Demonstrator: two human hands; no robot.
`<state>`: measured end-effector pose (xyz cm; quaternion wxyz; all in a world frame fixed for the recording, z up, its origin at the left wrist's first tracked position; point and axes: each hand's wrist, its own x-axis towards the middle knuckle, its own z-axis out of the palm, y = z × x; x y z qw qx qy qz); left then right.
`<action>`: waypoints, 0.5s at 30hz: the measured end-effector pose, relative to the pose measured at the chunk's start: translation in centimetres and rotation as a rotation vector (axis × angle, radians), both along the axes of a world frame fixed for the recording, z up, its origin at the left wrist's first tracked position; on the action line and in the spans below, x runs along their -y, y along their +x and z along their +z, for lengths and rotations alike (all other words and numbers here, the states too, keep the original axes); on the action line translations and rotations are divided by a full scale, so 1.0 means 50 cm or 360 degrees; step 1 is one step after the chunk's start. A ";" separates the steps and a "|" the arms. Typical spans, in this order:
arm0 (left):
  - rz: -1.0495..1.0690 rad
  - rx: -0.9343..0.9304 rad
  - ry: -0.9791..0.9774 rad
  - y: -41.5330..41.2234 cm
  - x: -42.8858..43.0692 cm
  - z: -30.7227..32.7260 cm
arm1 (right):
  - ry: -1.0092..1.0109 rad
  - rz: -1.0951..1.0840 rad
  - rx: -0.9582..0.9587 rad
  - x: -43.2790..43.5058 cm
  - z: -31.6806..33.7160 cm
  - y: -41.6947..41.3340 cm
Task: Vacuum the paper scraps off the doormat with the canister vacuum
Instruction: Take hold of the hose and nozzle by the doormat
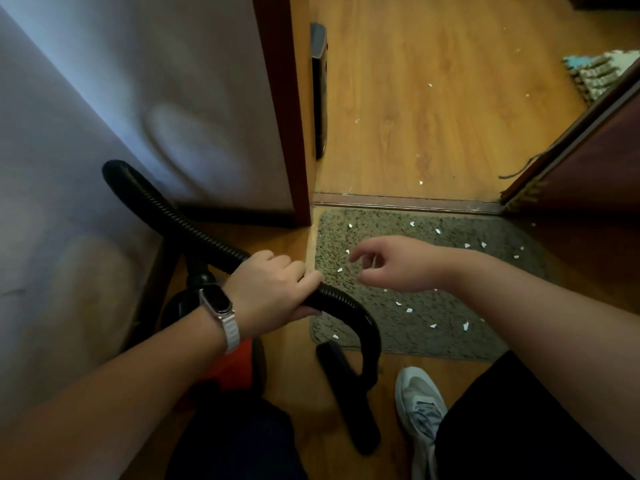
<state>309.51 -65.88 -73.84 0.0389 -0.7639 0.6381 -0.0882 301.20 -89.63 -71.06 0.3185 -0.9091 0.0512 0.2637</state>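
in the head view the task looked to be at its setting-up step -- the paper scraps (pixel 465 326) lay scattered, uncollected, across the grey-green doormat (pixel 415 337) just inside the threshold, with a few more on the wooden floor beyond; the left hand (pixel 273 289) was curled round the black ribbed hose (pixel 166 209), gripping it over the mat's left edge; the right hand (pixel 391 265) hovered above the mat, fingers loosely bent and apart, holding nothing and reaching toward the hose; the nozzle (pixel 346 396) lay on the floor at the mat's near corner, beside a pale shoe (pixel 420 403); the red canister vacuum (pixel 235 362) sat under the left forearm; the next move -- as i judged it -- called for taking up the nozzle end and setting it onto the mat.
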 end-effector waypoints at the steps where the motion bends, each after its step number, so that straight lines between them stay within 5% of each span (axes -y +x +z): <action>1: 0.0029 0.0001 -0.0068 0.000 -0.012 0.015 | 0.0079 -0.0017 -0.0060 0.009 0.002 -0.004; 6: 0.0293 -0.0027 -0.0436 0.010 -0.053 0.099 | 0.0143 -0.0038 -0.0227 0.014 0.002 -0.016; 11: 0.0448 -0.0034 -0.0667 0.021 -0.073 0.147 | -0.0079 -0.0347 0.0170 0.024 0.016 -0.004; 15: 0.0550 -0.0179 -0.0529 0.015 -0.059 0.132 | -0.0186 -0.0413 0.0308 0.039 0.019 -0.009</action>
